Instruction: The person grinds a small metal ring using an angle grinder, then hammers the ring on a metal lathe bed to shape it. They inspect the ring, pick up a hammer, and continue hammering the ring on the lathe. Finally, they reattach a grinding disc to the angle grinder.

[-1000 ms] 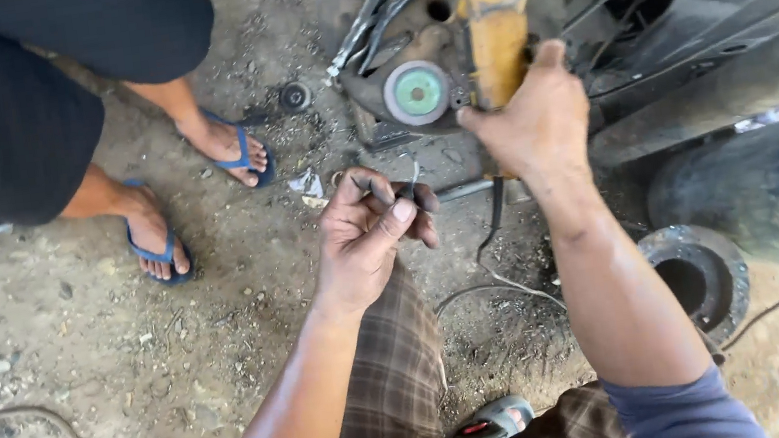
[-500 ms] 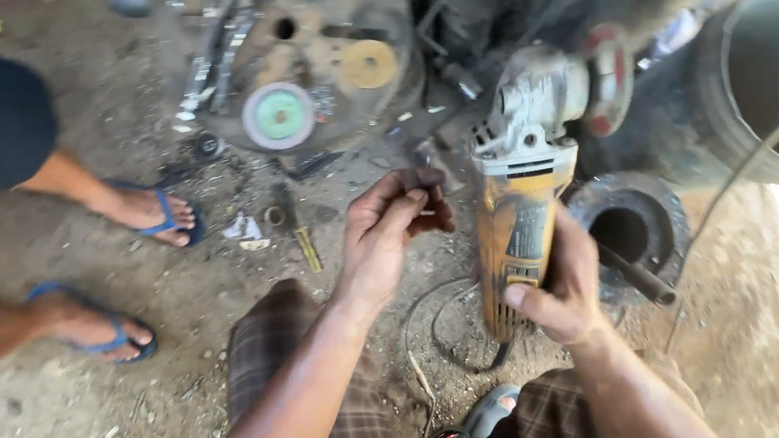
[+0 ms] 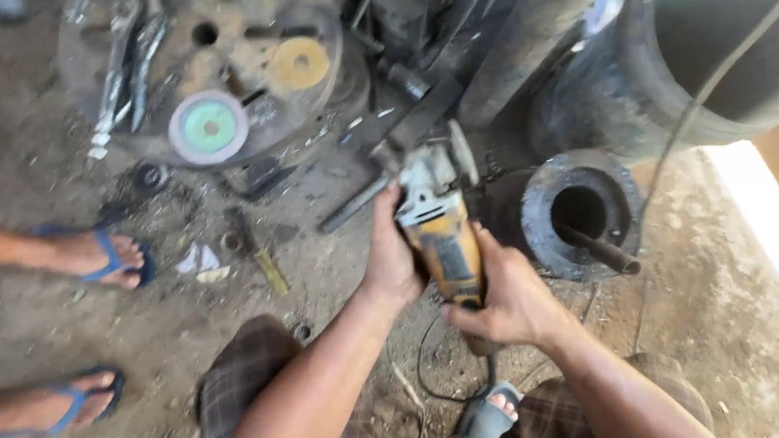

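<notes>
A yellow and grey angle grinder [image 3: 439, 218] points away from me over the dirt floor, its disc guard at the far end. My right hand [image 3: 506, 299] grips the rear of its yellow body. My left hand [image 3: 392, 258] wraps the left side of the grinder just behind the grey head. The grinder's black cord trails down between my knees toward my sandalled foot [image 3: 488, 420].
A rusty round plate [image 3: 189, 36] with a green-centred grinding disc [image 3: 208, 127], a yellow disc [image 3: 298, 62] and metal bits lies ahead. A flanged ring [image 3: 579, 215] and a big pipe [image 3: 685, 44] sit right. Another person's feet in blue flip-flops [image 3: 97, 255] stand left.
My left hand has moved from holding a small part to gripping the grinder's front. The grinder has turned from nose-up in my right hand to pointing forward, held by both hands.
</notes>
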